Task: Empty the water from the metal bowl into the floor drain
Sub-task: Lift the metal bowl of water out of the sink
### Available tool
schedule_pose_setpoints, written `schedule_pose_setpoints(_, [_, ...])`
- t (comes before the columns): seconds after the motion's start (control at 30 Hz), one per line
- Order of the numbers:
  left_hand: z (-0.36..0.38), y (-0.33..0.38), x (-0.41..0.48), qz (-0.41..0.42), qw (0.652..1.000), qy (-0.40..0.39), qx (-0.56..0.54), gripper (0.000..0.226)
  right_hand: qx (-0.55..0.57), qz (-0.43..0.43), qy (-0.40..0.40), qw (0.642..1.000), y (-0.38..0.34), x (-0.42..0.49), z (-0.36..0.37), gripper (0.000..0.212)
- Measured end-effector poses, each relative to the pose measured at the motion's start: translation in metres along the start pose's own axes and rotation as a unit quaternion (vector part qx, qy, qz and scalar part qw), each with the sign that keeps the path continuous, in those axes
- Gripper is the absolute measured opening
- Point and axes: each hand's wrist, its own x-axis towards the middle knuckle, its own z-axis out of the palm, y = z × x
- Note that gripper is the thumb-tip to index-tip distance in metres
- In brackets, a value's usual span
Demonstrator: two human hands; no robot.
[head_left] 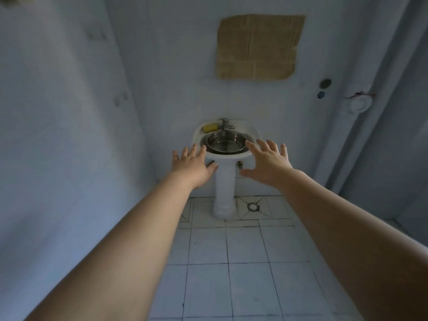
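A shiny metal bowl (225, 142) sits in the basin of a white pedestal sink (223, 181) against the far wall. The round floor drain (253, 206) lies in the tiled floor just right of the pedestal's foot. Both my arms stretch forward. My left hand (192, 165) hovers with fingers spread at the bowl's left side, in front of the sink rim. On the right side, my right hand (266, 161) is spread the same way. Neither hand holds anything. Whether the bowl holds water cannot be told from here.
A yellow sponge (209, 127) and a metal tap (224, 124) sit on the sink's back edge. A cardboard sheet (258, 46) is fixed to the wall above. White pipes (357, 103) run down the right corner. Walls close in on the left and right of the white tiled floor (231, 269).
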Motion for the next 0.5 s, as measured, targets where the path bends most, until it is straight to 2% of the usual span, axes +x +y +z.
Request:
schedule_pose_setpoints(0.17, [0.022, 0.003, 0.063, -0.024, 1.000, -0.019, -0.001, 0.077, 0.006, -0.009, -0.027, 1.000, 0.025, 0.061, 0.027, 0.094])
schedule_pose_setpoints(0.5, [0.053, -0.016, 0.206, -0.015, 0.999, -0.030, 0.005, 0.076, 0.013, -0.013, -0.037, 0.999, 0.050, 0.199, 0.078, 0.093])
